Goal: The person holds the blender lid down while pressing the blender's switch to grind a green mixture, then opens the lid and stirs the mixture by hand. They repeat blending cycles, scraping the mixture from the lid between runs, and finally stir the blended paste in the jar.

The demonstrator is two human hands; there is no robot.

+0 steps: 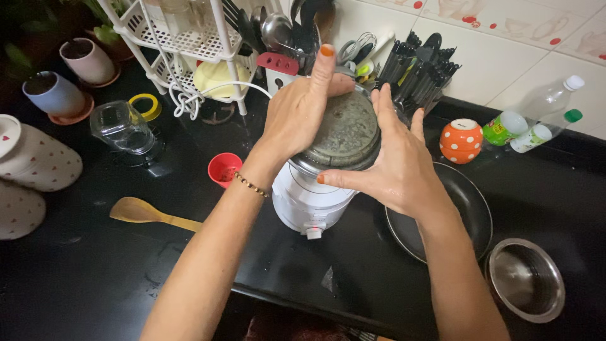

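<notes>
jar (344,136) sat on white mixer base (309,202), clasped by 2 hands | left hand (297,117) gripped its left side, right hand (398,161) its right | red cup (224,168) left of grip | pan (470,208) right | wooden spatula (145,213) far left

Dim overhead light, dark corners, sharp focus, slight edge distortion.

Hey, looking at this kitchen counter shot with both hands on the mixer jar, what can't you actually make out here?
Head view only:
- Inside of the mixer jar: covered by its lid and both hands.
- Left hand and right hand: palms face the jar, so the grip underneath is hidden.
- White mixer base: its upper part is hidden by the jar and wrists.
- Black pan: partly behind the right forearm.
- Utensil holder: individual pieces too crowded to tell.
</notes>
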